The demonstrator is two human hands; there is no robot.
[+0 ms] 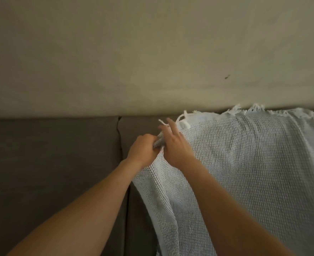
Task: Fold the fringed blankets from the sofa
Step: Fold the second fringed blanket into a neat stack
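Left hand fists the blanket corner, right hand splayed loose; I'd pinch both fringe corners before lifting.

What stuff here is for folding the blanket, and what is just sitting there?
For the job:
- fringed blanket
- left hand, gripping its bunched corner
- right hand, fingers out, on the blanket
- sofa, which the blanket hangs over

Just there:
- wall
- small dark mark on the wall
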